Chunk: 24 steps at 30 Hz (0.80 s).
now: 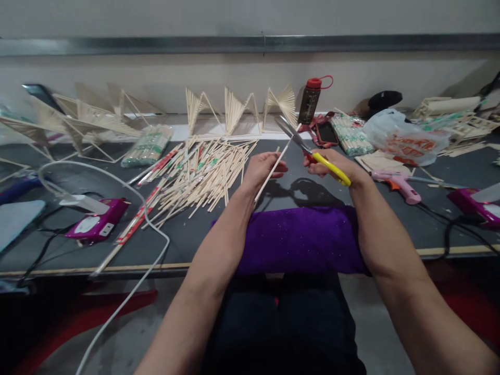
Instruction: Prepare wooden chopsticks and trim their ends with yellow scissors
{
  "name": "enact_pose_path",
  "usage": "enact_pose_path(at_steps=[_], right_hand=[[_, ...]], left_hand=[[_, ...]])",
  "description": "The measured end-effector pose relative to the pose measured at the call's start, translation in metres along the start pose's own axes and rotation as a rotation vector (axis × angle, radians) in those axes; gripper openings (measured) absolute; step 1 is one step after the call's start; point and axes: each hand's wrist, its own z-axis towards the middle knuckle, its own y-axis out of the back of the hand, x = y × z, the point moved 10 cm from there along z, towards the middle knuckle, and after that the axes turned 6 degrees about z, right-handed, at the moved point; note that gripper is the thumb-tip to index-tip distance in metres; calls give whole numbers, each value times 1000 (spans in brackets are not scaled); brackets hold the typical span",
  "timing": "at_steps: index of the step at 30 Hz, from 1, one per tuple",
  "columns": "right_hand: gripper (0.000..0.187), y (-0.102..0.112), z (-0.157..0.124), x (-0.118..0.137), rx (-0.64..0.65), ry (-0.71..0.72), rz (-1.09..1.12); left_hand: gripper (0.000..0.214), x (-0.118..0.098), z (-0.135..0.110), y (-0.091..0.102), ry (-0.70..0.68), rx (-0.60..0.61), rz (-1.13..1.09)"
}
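Note:
My left hand point(265, 169) is closed round a thin wooden stick point(275, 167), which slants up and to the right. In my right hand point(332, 164) is a pair of scissors point(330, 167) with yellow handles, its blades spread and pointing up and left. The upper end of the stick lies at the blades; whether they touch it I cannot tell. A purple cloth point(300, 239) lies on the table edge beneath my forearms. Left of my left hand spreads a loose pile of wooden sticks point(211, 172), some in paper wrappers.
Fan-shaped stick structures point(238, 112) stand along the wall, with more point(89, 120) at the left. A bottle point(309, 101), a plastic bag point(406, 135) and a pink glue gun point(400, 182) are on the right. A white cable point(166, 237) loops over the left table edge near a purple power box point(99, 221).

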Motion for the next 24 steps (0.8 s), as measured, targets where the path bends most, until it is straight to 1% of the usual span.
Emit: enact_pose_path(at_steps=[2, 4, 5, 8, 10, 12, 15, 17, 21, 24], right_hand=[[25, -3, -1, 1, 28, 7, 10], [22, -7, 1, 2, 51, 10, -38], [22, -8, 2, 0, 56, 5, -70], [23, -7, 6, -7, 42, -30, -167], [23, -6, 9, -11, 22, -48, -234], [23, -5, 10, -13, -2, -54, -306], [24, -7, 11, -12, -33, -59, -401], [25, -11, 12, -10, -45, -61, -453], [32, -17, 11, -1, -71, -32, -501], [37, -18, 10, 6, -108, -6, -505]], left_hand=[[22, 6, 0, -17, -26, 79, 7], [23, 8, 2, -22, -53, 89, 15], [24, 8, 3, -19, -59, 66, 22], [24, 1, 7, 3, -68, -61, 34], [23, -8, 5, 13, -75, -82, 17], [25, -16, 1, 15, -77, -41, -15], [28, -25, -6, 10, -107, 1, -16], [26, -29, -9, 10, -145, -37, 23], [16, -32, -8, 17, -208, -153, 100], [8, -35, -6, 20, -242, -177, 126]])
